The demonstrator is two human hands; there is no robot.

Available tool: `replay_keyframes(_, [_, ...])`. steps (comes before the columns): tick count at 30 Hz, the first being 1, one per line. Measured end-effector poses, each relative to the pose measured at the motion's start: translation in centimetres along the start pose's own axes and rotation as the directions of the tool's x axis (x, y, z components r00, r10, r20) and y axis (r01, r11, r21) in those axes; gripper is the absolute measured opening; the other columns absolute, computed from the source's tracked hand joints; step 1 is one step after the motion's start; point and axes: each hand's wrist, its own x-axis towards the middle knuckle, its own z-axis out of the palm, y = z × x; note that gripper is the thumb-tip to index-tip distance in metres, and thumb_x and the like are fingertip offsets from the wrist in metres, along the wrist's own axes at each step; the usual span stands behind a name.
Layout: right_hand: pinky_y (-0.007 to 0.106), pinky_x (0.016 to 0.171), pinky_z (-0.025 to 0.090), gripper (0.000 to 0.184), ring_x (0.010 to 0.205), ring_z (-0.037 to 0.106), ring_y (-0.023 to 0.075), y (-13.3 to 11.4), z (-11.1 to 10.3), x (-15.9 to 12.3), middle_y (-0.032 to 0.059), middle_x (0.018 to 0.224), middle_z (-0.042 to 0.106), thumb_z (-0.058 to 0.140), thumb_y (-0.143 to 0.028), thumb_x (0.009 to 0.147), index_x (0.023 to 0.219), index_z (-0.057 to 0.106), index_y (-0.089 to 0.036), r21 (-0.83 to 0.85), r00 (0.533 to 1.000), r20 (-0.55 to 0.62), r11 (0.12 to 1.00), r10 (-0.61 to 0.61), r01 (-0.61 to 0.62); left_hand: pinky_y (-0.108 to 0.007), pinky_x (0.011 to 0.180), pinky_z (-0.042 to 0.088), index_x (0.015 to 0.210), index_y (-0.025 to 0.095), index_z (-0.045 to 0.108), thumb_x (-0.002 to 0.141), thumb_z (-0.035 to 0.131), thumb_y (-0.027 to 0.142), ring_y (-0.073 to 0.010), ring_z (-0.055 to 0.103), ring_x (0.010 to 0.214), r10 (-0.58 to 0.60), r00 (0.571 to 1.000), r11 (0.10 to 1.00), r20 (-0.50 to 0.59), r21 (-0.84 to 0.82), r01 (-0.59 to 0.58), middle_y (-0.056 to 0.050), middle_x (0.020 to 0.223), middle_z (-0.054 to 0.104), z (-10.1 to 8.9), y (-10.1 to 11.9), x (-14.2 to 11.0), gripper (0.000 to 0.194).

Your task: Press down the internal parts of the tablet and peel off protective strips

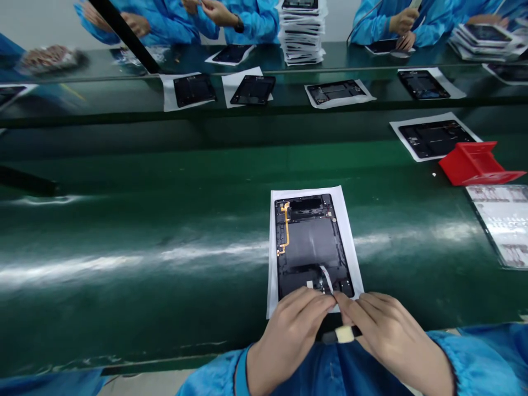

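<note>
A black tablet back housing lies on a white paper sheet on the green bench, with an orange flex cable along its left side. My left hand is closed at the housing's lower edge, its fingertips pinched together; what they hold is hidden. My right hand meets it there, also closed, fingertips beside a thin pale strip that rises from the housing. A dark tool with a cream band sticks out from under my right hand, below the fingertips.
A red bin and a clear tray of small parts stand at the right. Another housing lies behind the bin. Several more rest on a raised shelf. Across it, people in blue work near a tall stack.
</note>
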Motion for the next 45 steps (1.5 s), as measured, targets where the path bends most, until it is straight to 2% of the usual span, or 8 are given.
replay_keyframes(4, [0.033,0.065,0.050,0.038,0.063,0.059,0.0187,0.1,0.3,-0.5,0.0046,0.074,0.060,0.029,-0.003,0.094,0.126,0.049,-0.007,0.072,0.999,0.025,0.997,0.040,-0.041,-0.025,0.069,0.054,0.104,0.017,0.057,0.093,0.045,0.006,-0.0133,0.060,0.075,-0.008,1.000,0.999,0.001,-0.048,0.008,-0.005,0.087,0.066,-0.3,-0.1,0.0,0.020])
replay_keyframes(10, [0.033,0.058,0.048,0.042,0.060,0.057,0.0202,0.0,0.2,-0.1,0.0081,0.075,0.060,0.028,0.004,0.085,0.119,0.051,-0.003,-0.020,0.999,0.039,1.000,-0.023,0.023,-0.030,0.065,0.055,0.105,0.012,0.057,0.097,0.036,0.013,-0.0170,0.062,0.073,0.111,0.993,0.957,0.038,0.266,-0.117,-0.007,0.085,0.067,-0.5,0.4,0.3,0.023])
replay_keyframes(16, [0.032,0.058,0.048,0.032,0.062,0.059,0.0203,0.4,0.8,-0.1,0.0060,0.075,0.060,0.047,-0.002,0.082,0.112,0.055,-0.006,0.126,0.984,0.170,0.989,0.058,-0.080,-0.032,0.063,0.055,0.103,0.011,0.059,0.098,0.030,0.013,-0.0178,0.063,0.071,0.144,0.983,0.905,0.111,0.388,-0.176,-0.006,0.084,0.067,-0.5,0.5,0.2,0.029])
replay_keyframes(23, [0.034,0.064,0.052,0.027,0.071,0.066,0.0219,1.4,0.8,-0.3,0.0042,0.086,0.067,0.050,-0.013,0.090,0.116,0.056,-0.018,0.318,0.961,0.198,0.915,0.193,-0.249,-0.028,0.070,0.054,0.103,0.016,0.060,0.096,0.042,0.012,-0.0148,0.063,0.075,0.036,0.997,0.982,0.066,0.183,-0.048,-0.005,0.087,0.068,-1.3,-0.5,-1.7,0.020])
replay_keyframes(28, [0.035,0.073,0.054,0.033,0.078,0.067,0.0211,0.1,1.3,-1.1,0.0030,0.086,0.068,0.043,-0.027,0.099,0.131,0.048,-0.021,0.420,0.982,0.099,0.888,0.160,-0.187,-0.021,0.066,0.052,0.094,0.017,0.061,0.093,0.049,0.011,-0.0114,0.061,0.071,-0.076,0.997,0.996,0.004,-0.034,0.077,-0.003,0.081,0.066,-1.5,0.3,-1.8,0.013])
replay_keyframes(33, [0.032,0.074,0.054,0.034,0.081,0.067,0.0185,-0.5,1.3,-1.6,0.0034,0.089,0.068,0.032,-0.016,0.100,0.129,0.049,-0.019,0.440,0.986,0.048,0.883,0.161,-0.165,-0.020,0.069,0.052,0.096,0.017,0.061,0.092,0.050,0.009,-0.0115,0.061,0.074,-0.060,0.998,0.995,0.020,-0.085,0.061,-0.004,0.084,0.067,-1.1,0.8,-1.6,0.014])
replay_keyframes(39, [0.030,0.061,0.052,0.032,0.062,0.062,0.0176,-1.3,1.2,-1.1,0.0053,0.072,0.064,0.026,-0.011,0.100,0.122,0.049,-0.007,0.230,0.986,-0.149,0.972,0.073,-0.037,-0.015,0.072,0.051,0.096,0.018,0.062,0.090,0.054,0.009,-0.0088,0.062,0.075,-0.138,0.990,0.977,0.011,-0.161,0.138,-0.001,0.083,0.067,-0.9,1.3,-1.3,0.014])
replay_keyframes(45, [0.031,0.055,0.048,0.037,0.053,0.056,0.0172,-1.9,0.8,-0.6,0.0048,0.064,0.058,0.021,-0.006,0.098,0.121,0.049,-0.001,0.016,0.987,-0.149,0.999,0.053,-0.051,-0.017,0.069,0.052,0.096,0.017,0.060,0.091,0.052,0.009,-0.0104,0.062,0.074,-0.123,0.991,0.988,-0.043,-0.101,0.119,-0.003,0.082,0.066,-0.4,1.6,-1.0,0.013])
